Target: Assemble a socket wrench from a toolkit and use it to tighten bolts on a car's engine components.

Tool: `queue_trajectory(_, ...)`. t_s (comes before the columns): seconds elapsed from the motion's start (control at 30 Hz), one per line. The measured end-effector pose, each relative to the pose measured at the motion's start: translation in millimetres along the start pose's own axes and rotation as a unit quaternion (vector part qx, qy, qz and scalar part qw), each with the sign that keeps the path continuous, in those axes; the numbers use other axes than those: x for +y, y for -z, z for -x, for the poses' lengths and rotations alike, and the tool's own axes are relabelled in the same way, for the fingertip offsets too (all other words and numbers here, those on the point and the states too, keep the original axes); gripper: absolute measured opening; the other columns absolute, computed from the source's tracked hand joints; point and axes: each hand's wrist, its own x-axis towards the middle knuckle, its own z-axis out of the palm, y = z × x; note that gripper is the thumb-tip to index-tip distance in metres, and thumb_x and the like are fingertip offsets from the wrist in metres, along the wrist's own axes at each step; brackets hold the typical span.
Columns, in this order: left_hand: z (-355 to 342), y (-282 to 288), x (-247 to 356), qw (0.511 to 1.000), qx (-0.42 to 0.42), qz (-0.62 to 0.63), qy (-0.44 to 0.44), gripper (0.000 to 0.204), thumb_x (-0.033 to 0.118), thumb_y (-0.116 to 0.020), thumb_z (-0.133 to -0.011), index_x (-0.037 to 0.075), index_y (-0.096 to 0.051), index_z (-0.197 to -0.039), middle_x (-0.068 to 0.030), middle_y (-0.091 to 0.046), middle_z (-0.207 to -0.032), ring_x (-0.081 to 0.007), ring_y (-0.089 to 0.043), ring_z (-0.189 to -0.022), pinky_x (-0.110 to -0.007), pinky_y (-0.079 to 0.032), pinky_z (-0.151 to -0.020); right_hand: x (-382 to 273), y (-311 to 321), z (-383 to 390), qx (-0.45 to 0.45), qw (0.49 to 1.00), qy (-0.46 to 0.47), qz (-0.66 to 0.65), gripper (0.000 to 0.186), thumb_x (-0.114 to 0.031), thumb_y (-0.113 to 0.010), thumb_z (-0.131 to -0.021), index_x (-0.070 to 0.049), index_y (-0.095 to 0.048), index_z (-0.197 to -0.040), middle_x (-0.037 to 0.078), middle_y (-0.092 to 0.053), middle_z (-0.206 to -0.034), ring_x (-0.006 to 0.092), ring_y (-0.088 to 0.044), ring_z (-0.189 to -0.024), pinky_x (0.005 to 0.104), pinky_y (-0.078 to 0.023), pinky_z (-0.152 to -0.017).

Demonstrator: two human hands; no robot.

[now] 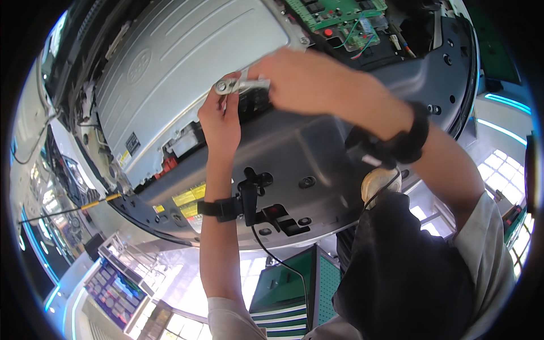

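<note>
A silver ratchet wrench point(243, 85) is held above the front edge of the large ribbed silver cover point(198, 45) in the car's engine bay. My left hand point(220, 127) pinches its round head between thumb and fingers. Closed at the handle end is my right hand point(311, 82), somewhat blurred, its fingers partly hidden from view. Just below the wrench, a dark gap runs between the silver cover and the black plastic front panel point(283, 153). Each wrist wears a black strap; the left one carries a small black device point(247, 203) with a cable.
Green circuit boards point(345, 28) with loose thin wires and a red button point(328, 33) lie right of the silver cover. A yellow-and-black rod point(99, 202) reaches out at the left. A green tool cabinet point(286, 289) stands behind the panel's near edge.
</note>
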Motion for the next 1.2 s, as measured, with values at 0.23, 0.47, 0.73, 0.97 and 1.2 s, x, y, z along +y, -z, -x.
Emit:
queue_trajectory(0.23,2.2,6.3,-4.0,0.996,0.029,-0.08,0.041,0.013,0.007,-0.065,-0.083,-0.003,-0.067,-0.091,-0.0016,-0.065,-0.073,-0.0041,-0.053,-0.068,-0.021,-0.044,-0.063,-20.0,-2.4,-45.0,0.019,0.976,0.168,0.14,0.016,-0.007,-0.058,-0.073,0.002,-0.06,-0.086,0.019,-0.063,-0.086,0.0325,-0.064,-0.082,0.0422,-0.05,-0.065)
queue_trajectory(0.47,-2.5,4.1,-9.7,0.995,0.089,-0.05,-0.01,0.016,0.008,-0.068,-0.08,-0.003,-0.059,-0.076,0.0018,-0.049,-0.058,-0.0029,-0.038,-0.06,-0.021,-0.033,-0.052,-45.3,23.3,-65.3,-0.282,0.953,-0.054,-0.094,0.022,-0.016,-0.052,-0.065,0.001,-0.065,-0.065,0.012,-0.062,-0.056,0.02,-0.065,-0.059,0.0319,-0.051,-0.054)
queue_trajectory(0.73,-0.6,2.9,-16.1,0.984,-0.055,-0.168,0.004,0.008,0.003,-0.061,-0.084,-0.004,-0.062,-0.083,-0.003,-0.062,-0.072,-0.0074,-0.054,-0.064,-0.022,-0.043,-0.06,-29.6,16.4,-64.6,0.027,0.911,0.328,0.251,0.012,-0.012,-0.059,-0.059,-0.001,-0.057,-0.057,0.01,-0.057,-0.053,0.0235,-0.058,-0.052,0.0365,-0.043,-0.045)
queue_trajectory(0.97,-3.0,3.6,-13.9,0.999,-0.002,-0.044,-0.005,0.008,0.002,-0.059,-0.085,-0.005,-0.063,-0.084,-0.0033,-0.064,-0.076,-0.0076,-0.056,-0.071,-0.022,-0.044,-0.068,-54.9,44.6,-65.4,-0.203,0.956,0.075,0.197,0.019,-0.015,-0.065,-0.053,0.001,-0.057,-0.06,0.011,-0.058,-0.059,0.0268,-0.058,-0.055,0.0357,-0.043,-0.046)
queue_trajectory(1.2,-4.0,5.7,-17.3,0.999,-0.021,0.002,0.026,0.013,0.005,-0.062,-0.086,-0.006,-0.066,-0.094,-0.0055,-0.066,-0.085,-0.0097,-0.059,-0.08,-0.023,-0.046,-0.075,-22.3,26.5,-52.7,0.031,0.924,0.3,0.237,0.019,-0.016,-0.063,-0.059,0.002,-0.056,-0.061,0.014,-0.057,-0.062,0.0252,-0.057,-0.056,0.0359,-0.047,-0.054)
